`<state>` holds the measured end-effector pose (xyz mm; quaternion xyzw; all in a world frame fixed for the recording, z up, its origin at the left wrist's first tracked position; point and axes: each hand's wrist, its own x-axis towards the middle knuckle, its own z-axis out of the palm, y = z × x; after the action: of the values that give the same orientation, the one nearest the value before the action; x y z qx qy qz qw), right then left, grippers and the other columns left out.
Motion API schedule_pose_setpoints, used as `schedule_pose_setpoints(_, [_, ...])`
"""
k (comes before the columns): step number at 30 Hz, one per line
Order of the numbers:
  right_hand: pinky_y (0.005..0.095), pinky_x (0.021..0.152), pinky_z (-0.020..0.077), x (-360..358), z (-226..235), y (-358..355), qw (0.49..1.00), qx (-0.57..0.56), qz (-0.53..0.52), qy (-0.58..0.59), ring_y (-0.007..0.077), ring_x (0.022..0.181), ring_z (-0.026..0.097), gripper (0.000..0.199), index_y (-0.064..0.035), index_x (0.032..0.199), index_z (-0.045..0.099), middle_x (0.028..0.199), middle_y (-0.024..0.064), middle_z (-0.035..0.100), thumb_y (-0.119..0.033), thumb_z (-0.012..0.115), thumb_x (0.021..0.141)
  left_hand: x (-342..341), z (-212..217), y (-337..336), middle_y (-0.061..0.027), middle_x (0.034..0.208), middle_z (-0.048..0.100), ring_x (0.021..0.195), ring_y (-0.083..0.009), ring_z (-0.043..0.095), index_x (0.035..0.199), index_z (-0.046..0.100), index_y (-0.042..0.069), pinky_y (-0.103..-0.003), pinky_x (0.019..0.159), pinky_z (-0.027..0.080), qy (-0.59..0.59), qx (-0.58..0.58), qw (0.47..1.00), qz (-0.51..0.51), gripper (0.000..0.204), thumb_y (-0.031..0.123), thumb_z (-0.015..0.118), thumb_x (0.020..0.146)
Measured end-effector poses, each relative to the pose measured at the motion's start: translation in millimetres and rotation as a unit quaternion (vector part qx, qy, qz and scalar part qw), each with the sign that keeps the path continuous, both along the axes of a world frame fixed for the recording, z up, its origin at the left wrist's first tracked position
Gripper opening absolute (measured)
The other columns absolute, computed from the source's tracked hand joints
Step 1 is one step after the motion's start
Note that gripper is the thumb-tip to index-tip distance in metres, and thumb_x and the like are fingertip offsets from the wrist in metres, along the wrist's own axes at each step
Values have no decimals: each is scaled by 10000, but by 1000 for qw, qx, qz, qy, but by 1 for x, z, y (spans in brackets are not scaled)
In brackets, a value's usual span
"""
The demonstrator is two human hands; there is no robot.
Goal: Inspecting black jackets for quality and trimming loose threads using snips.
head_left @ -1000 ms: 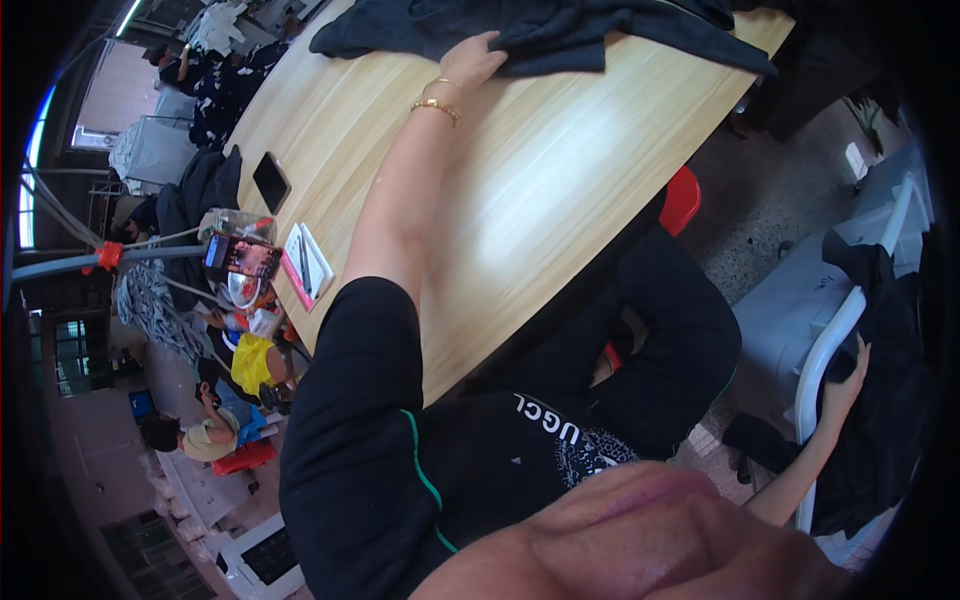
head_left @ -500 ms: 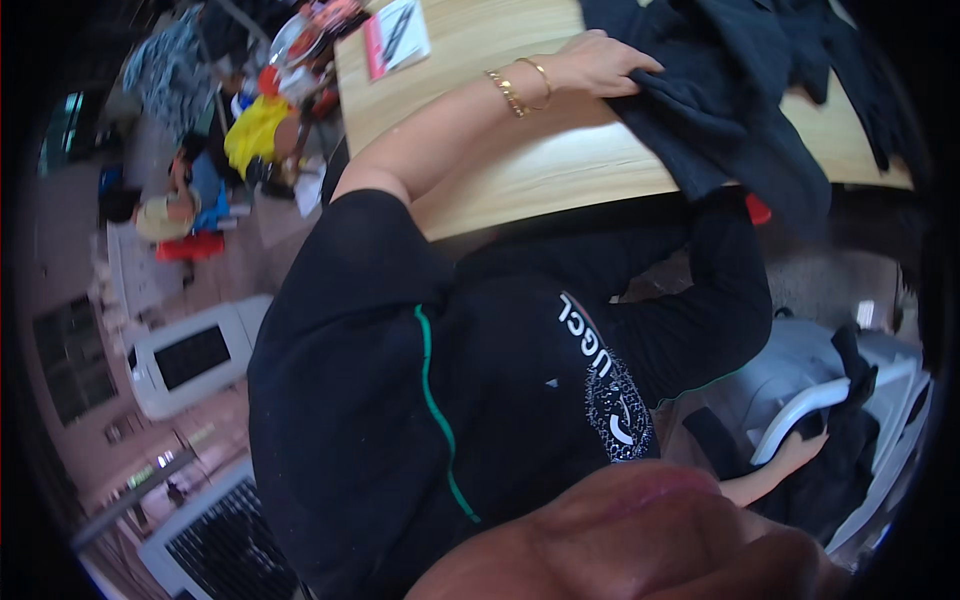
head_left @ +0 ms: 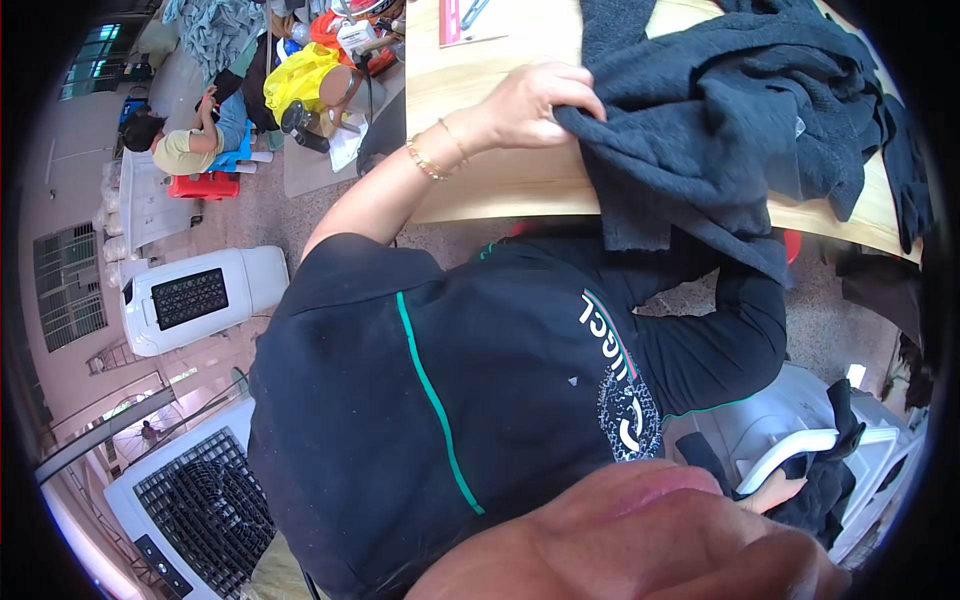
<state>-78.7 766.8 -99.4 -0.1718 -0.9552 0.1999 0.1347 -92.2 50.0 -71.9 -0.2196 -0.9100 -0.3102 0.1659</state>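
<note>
My left hand, with thin gold bracelets at the wrist, is closed on the edge of a dark, fuzzy cloth. Its folds are bunched over the right part of the pale wooden table, and a flap hangs past the near edge toward my lap. A small pale spot shows among the folds, too small to name. My right arm, in a black sleeve, reaches up under the hanging cloth. That cloth hides my right hand.
At lower right, another person's hand touches dark cloth at a grey plastic container. A pink-and-white booklet lies on the table's far left. A yellow bag and a seated person are off to the left, beyond white air coolers.
My left hand has moved left and toward me, drawing the cloth's edge along. The folds now lie more spread out and bunched up. The whole view has also shifted.
</note>
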Motion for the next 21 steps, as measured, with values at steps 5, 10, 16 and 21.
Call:
schedule_pose_setpoints(5, [376,969,456,0,-11,43,969,181,87,145,328,1049,632,348,23,1106,674,1100,169,683,89,495,816,-6,-29,-68,-92,1111,563,889,-165,617,1151,626,86,-283,786,507,106,43,941,319,357,69,672,798])
schedule_pose_setpoints(10, [341,866,527,-1,19,-9,905,270,66,321,283,943,685,204,26,1014,705,1021,142,715,34,555,875,-22,-47,-128,-187,1091,613,1053,-343,592,1065,629,28,-434,890,481,-48,-193,834,514,421,388,664,850])
schedule_pose_setpoints(16, [381,961,485,6,28,-68,882,273,74,378,295,1034,654,184,20,1041,702,1074,122,705,-13,621,879,-28,-79,-189,-69,738,659,677,-168,622,833,680,11,-298,641,493,-158,69,861,478,310,299,767,758])
schedule_pose_setpoints(21, [317,963,467,-5,36,-175,925,-43,67,372,213,1072,615,311,46,1218,594,1197,129,641,20,604,909,-57,-34,-117,23,698,629,617,-41,545,845,686,21,-201,552,418,-111,197,894,386,218,212,785,808])
